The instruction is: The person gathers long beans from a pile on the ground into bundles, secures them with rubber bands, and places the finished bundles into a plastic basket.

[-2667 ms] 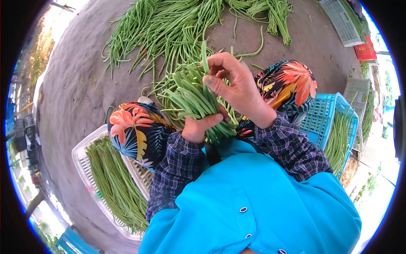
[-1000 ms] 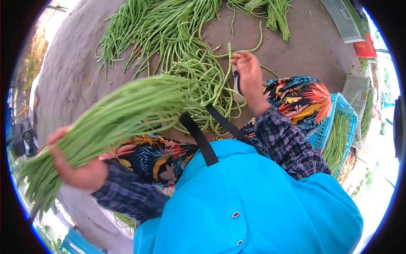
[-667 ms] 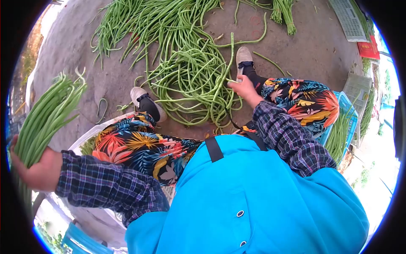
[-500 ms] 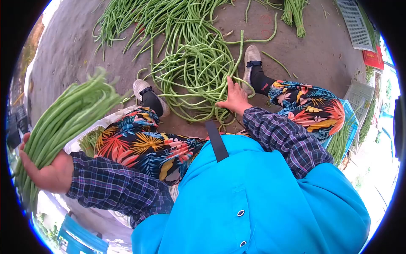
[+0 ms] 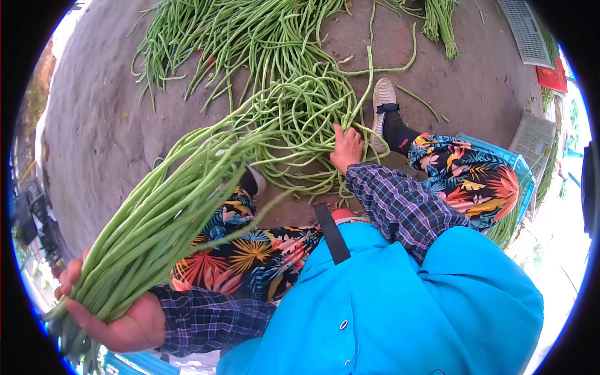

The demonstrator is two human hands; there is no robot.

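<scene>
A thick bunch of long green beans (image 5: pixel 156 219) is gripped near its lower end by my left hand (image 5: pixel 119 315) at the lower left. The bunch reaches up and right over my leg, its far ends overlapping a tangled heap of long beans (image 5: pixel 300 112) on the ground between my feet. My right hand (image 5: pixel 347 148) is at the right side of that heap, its fingers curled around bean strands near a shoe (image 5: pixel 384 100).
A wide spread of beans (image 5: pixel 250 37) lies at the top, with a bundle (image 5: pixel 440 28) to its right. Grey crates (image 5: pixel 528 31), a red item (image 5: pixel 552 76) and a blue crate (image 5: pixel 522 169) stand at the right. Loose beans (image 5: pixel 419 102) lie beyond the right shoe.
The bunch in my left hand has swung right and now stretches across to the heap, covering much of the left shoe. My right hand's fingers have closed in on the strands.
</scene>
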